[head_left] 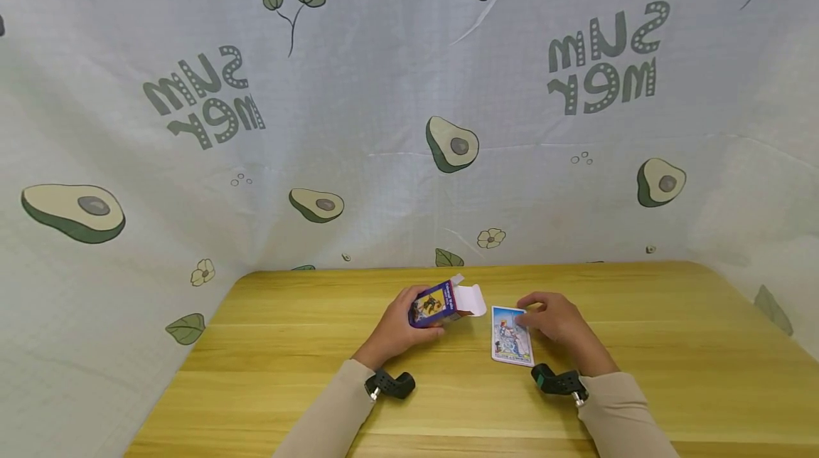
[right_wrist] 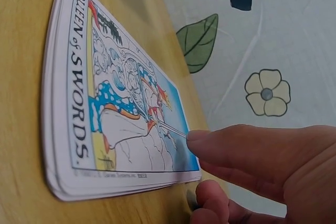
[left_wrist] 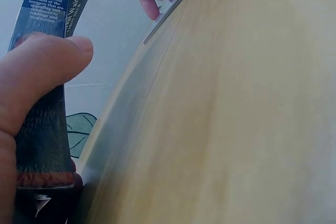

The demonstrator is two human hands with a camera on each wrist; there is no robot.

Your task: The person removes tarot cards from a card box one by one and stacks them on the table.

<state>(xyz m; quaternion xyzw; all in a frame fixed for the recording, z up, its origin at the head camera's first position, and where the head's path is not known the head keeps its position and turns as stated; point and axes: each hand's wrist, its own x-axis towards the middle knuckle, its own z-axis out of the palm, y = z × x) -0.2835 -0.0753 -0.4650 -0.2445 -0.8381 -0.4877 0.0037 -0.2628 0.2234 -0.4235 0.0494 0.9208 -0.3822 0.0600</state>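
Observation:
My left hand (head_left: 399, 323) grips a blue tarot card box (head_left: 431, 304), its thumb across one printed side in the left wrist view. The box is tilted above the table, and its white end flap (head_left: 470, 299) stands open towards the right. A stack of tarot cards (head_left: 511, 337) lies face up on the table, with the Queen of Swords (right_wrist: 126, 93) on top. Beside the stack's right edge is my right hand (head_left: 555, 317). One fingertip (right_wrist: 197, 142) meets or hovers just over the top card; the other fingers are bent loosely near the edge, partly hidden.
The wooden table (head_left: 288, 344) extends to both sides of the cards. A pale curtain (head_left: 384, 88) printed with avocados, leaves and flowers hangs along its back and sides. Each wrist wears a black camera mount (head_left: 393, 385).

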